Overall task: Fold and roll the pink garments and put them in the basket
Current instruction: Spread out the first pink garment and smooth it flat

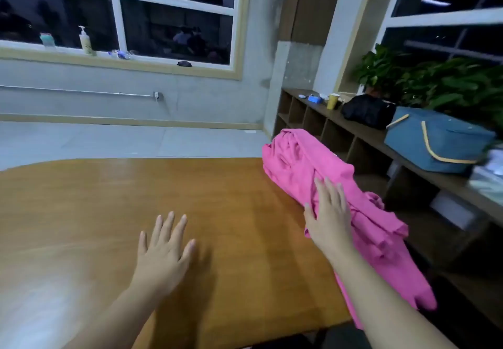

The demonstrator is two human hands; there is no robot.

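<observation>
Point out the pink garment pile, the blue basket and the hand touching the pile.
pink garment pile (302, 158), head view, on the bunched upper part
blue basket (435, 142), head view, on its front wall
right hand (330, 218), head view, on the back of the hand

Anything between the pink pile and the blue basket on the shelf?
Nothing visible on that path. The pink garments lie at the table's right edge under the right hand; the blue basket sits on the shelf beyond an open gap. Its lid looks closed, though.
</observation>
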